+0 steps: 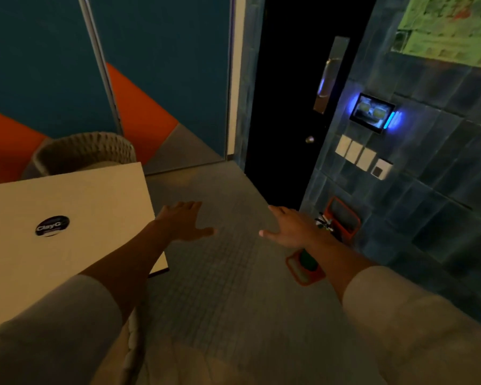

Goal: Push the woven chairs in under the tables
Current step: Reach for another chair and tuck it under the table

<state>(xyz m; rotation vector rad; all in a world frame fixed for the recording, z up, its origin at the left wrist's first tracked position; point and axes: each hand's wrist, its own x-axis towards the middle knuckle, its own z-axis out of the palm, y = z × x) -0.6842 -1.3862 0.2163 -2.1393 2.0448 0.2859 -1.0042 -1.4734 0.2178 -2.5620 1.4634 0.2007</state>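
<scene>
The woven chair at ten o'clock looks already tucked against the far edge of the white table, while the left hand and right hand hover over the floor, fingers spread and holding nothing, so any chairs left lie out of sight

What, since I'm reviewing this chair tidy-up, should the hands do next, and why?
Probably lower both hands onto what looks like a woven chair rim at the bottom edge: left hand and right hand hover open, holding nothing, and the far woven chair already sits at the table.
</scene>
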